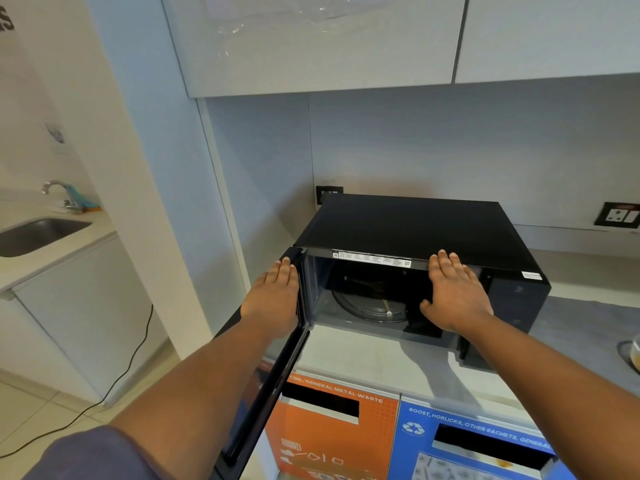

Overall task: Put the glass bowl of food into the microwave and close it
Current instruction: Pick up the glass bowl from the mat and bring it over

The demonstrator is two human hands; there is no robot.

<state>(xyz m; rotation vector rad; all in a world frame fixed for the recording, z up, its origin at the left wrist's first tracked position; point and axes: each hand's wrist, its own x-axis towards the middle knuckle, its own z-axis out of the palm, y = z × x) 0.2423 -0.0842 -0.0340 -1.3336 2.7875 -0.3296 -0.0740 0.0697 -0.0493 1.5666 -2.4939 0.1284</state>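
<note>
A black microwave stands on the grey counter, its door swung wide toward me on the left. Inside, the glass turntable lies bare. My left hand is held flat, fingers together, against the outer side of the door's top edge, holding nothing. My right hand hovers flat in front of the cavity's right side, fingers pointing at the top rim, also holding nothing. The glass bowl shows only as a sliver at the right frame edge, on the counter, with something yellowish in it.
The counter sits over an orange waste bin front and a blue one. White wall cabinets hang overhead. A sink with a tap is at far left. A black cable trails across the floor.
</note>
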